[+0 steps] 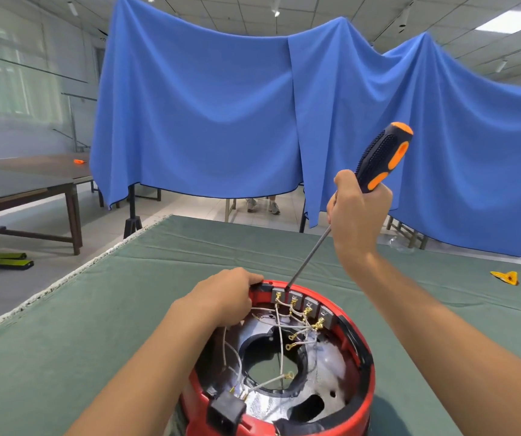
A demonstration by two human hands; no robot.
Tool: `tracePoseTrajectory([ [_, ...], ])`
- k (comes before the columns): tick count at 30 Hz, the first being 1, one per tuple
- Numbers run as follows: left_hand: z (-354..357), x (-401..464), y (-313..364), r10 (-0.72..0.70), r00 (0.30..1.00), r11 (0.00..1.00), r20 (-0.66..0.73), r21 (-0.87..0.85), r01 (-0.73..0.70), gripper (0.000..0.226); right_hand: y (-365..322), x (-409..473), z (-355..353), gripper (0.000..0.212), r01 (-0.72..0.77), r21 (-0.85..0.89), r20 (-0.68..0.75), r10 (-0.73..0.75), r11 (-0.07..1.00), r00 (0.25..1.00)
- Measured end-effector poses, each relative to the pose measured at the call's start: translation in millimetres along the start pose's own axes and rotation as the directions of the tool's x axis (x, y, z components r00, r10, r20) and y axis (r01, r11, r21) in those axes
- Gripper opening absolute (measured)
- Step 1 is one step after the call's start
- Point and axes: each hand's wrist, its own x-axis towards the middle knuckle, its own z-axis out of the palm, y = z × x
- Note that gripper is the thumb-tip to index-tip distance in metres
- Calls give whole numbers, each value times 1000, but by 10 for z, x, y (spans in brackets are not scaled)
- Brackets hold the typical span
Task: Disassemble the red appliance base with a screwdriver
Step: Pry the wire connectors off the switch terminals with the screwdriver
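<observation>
On green-covered table, left hand clamped red base rim to steady it, while right hand fisted around screwdriver, tip down at terminal block screw.

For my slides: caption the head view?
Left hand steadies red appliance base; right hand works orange-black screwdriver.

The appliance base showed glossy red plastic around a dull, mottled silvery metal plate. Brass-coloured terminals gleamed on white fabric-like wires. The screwdriver had a matt black, ribbed rubbery handle with smooth orange inserts and a plain steel shaft. Rough green cloth covered the table; blue drapes hung soft, matt.
</observation>
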Motion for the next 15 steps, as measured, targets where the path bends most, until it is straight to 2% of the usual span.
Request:
tracePoseTrajectory([
  [3,101,25,183,-53,989,989,-136,133,71,39,6,-29,30,32,-4,-9,4,4,1000,1000],
  [5,220,10,241,-60,969,986,-238,137,95,27,16,-50,37,32,-2,-10,4,2,1000,1000],
  [10,233,8,84,-29,960,1000,-277,-10,28,35,9,-85,52,31,-2,-17,-4,2,1000,1000],
  [15,231,-17,82,-32,947,999,-319,-40,20,31,6,-102,71,31,19,-39,5,-19,999,1000],
])
